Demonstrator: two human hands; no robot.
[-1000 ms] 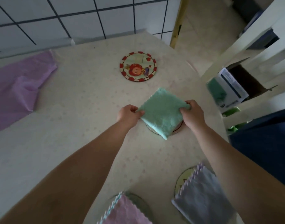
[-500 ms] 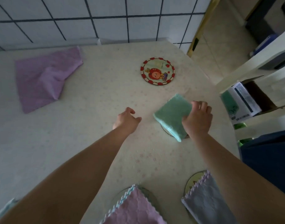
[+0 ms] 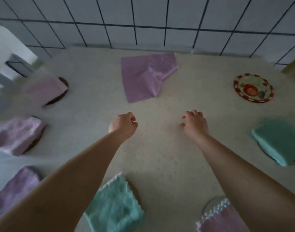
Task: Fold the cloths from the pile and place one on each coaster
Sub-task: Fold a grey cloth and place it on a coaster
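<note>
One unfolded purple cloth (image 3: 146, 76) lies rumpled at the back of the table. My left hand (image 3: 124, 124) and my right hand (image 3: 194, 123) hover over the table in front of it, fingers loosely curled, holding nothing. A bare coaster with a red rim and a cartoon picture (image 3: 253, 88) sits at the back right. A folded green cloth (image 3: 278, 139) lies on a coaster at the right. Folded cloths cover other coasters: pink (image 3: 44, 89), pink (image 3: 18, 134), purple (image 3: 14, 188), teal (image 3: 116, 206) and pink with a white trim (image 3: 220, 220).
The cream speckled table (image 3: 160, 156) ends at a tiled wall (image 3: 143, 19) behind. A white object (image 3: 8, 52) stands blurred at the far left.
Both hands have let go of the green cloth, which now lies on its coaster. My view has swung left, and the hands now hover in front of the purple cloth.
</note>
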